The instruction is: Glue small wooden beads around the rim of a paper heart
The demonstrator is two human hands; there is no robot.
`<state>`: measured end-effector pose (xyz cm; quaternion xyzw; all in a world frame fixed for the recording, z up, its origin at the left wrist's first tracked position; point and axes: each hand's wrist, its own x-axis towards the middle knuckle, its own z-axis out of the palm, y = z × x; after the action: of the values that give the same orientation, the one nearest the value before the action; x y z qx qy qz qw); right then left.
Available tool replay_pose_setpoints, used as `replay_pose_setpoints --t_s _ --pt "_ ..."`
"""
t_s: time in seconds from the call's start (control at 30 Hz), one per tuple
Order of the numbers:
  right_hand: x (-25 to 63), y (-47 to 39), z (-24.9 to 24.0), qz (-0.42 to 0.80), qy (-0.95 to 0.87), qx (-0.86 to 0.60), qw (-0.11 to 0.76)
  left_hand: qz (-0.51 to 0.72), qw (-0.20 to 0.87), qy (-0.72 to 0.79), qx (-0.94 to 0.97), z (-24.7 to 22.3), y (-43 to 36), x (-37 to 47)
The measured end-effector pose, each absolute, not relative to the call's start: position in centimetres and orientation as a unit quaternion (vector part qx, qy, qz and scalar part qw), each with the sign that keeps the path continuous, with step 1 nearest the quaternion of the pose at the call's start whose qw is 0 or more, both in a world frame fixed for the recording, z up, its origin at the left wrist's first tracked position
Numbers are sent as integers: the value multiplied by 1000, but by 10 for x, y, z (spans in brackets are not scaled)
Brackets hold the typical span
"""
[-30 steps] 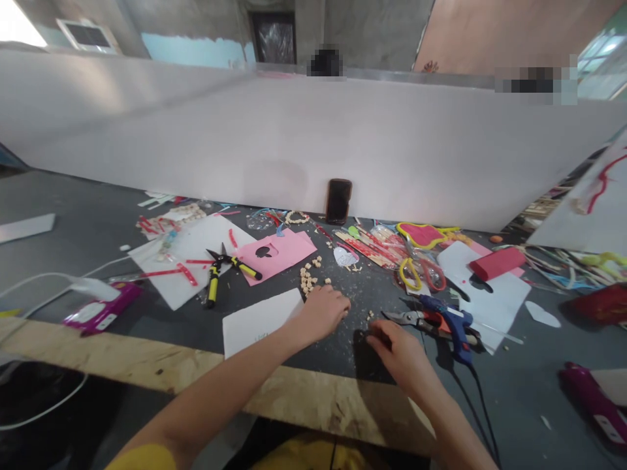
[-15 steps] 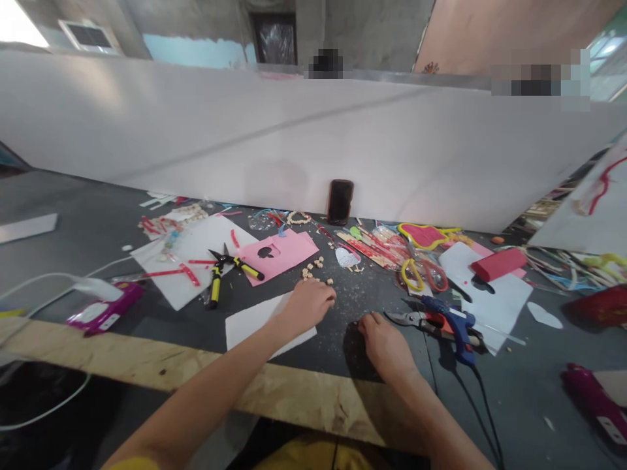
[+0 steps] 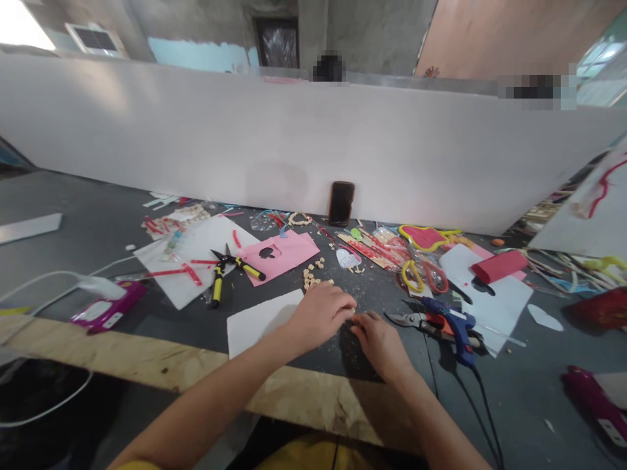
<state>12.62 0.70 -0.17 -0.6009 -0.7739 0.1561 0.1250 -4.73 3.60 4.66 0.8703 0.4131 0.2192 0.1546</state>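
My left hand is over the dark table, its fingers pinched together, just in front of a cluster of small beige pieces. Close by, my right hand is closed with its fingertips meeting those of the left. A tiny pale bit shows where the fingertips come together, too small to name. Under my left forearm lies a white sheet. To the right of my right hand are pruning shears and a blue glue gun with a black cord.
Yellow-and-black pliers lie on the left beside pink paper. A phone leans against the white partition. Scissors, red-patterned sticks and a red block are on the right. A purple power strip stands at left.
My left hand has moved right, away from the beige pieces, to meet my right hand. The right hand's fingers have turned up toward it.
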Motion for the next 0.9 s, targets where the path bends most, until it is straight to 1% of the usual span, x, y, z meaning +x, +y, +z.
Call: replay_pose_setpoints --t_s 0.17,0.33,0.57,0.73,0.9 --pt "121 10 1 152 -776 -602 111 213 162 426 865 45 35 -51" --pt "117 10 5 176 -780 -588 122 215 172 427 861 45 34 -53" --pt "95 23 -8 208 -766 -593 137 209 161 423 867 41 38 -54" --pt "101 24 -3 277 -731 -591 199 216 163 435 859 40 37 -63" --pt "116 14 13 424 -668 -545 278 229 188 425 855 40 34 -63"
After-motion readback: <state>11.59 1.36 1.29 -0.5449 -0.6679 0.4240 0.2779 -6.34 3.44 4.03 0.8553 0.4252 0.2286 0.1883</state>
